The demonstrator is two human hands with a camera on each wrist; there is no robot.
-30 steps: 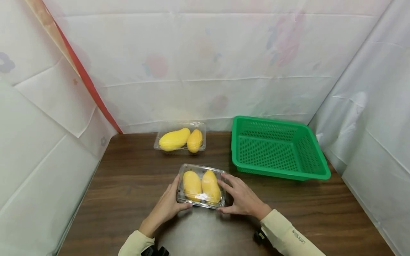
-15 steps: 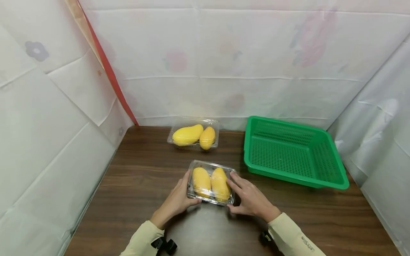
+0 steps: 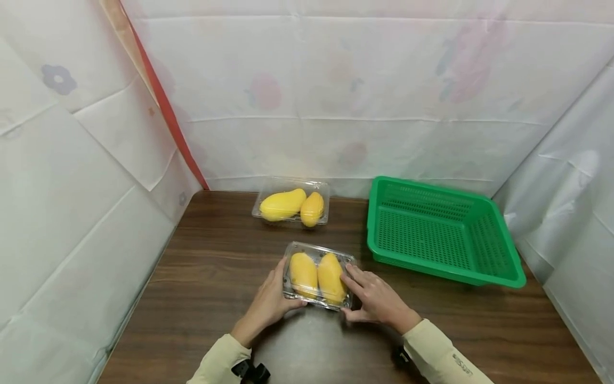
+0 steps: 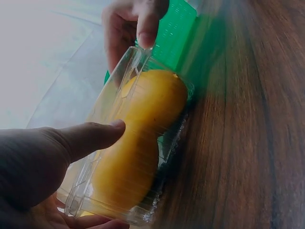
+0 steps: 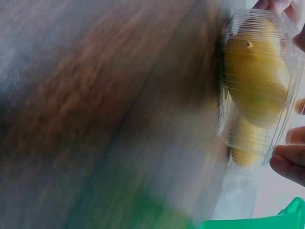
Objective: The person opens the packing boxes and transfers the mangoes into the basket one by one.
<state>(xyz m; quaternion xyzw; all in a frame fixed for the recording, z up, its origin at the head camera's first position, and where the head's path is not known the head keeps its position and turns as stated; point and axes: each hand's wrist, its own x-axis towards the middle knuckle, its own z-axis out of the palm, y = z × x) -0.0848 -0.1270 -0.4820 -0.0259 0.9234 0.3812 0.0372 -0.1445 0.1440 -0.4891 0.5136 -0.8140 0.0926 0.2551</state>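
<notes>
A clear plastic clamshell box (image 3: 316, 305) with two yellow mangoes (image 3: 304, 274) inside sits before me in the head view, its lid down. On its left side my left hand (image 3: 268, 300) grips it, the thumb along the near edge. My right hand (image 3: 379, 300) holds the right side, thumb at the near corner and fingers at the right edge of the lid. In the left wrist view, the left thumb (image 4: 97, 136) lies across the near wall, and the right hand (image 4: 136, 21) pinches the far end. Right fingers (image 5: 288, 160) touch the rim in the right wrist view.
Behind, near the white cloth wall, stands another clear box (image 3: 256, 212) with two mangoes (image 3: 283, 205). To the right is a green perforated basket (image 3: 446, 272). All stand on a dark wooden table (image 3: 192, 298), with white cloth at the back and both sides.
The head view has turned left, so everything appears farther right. Both hands keep their hold on the box, which stays in about the same place on the table.
</notes>
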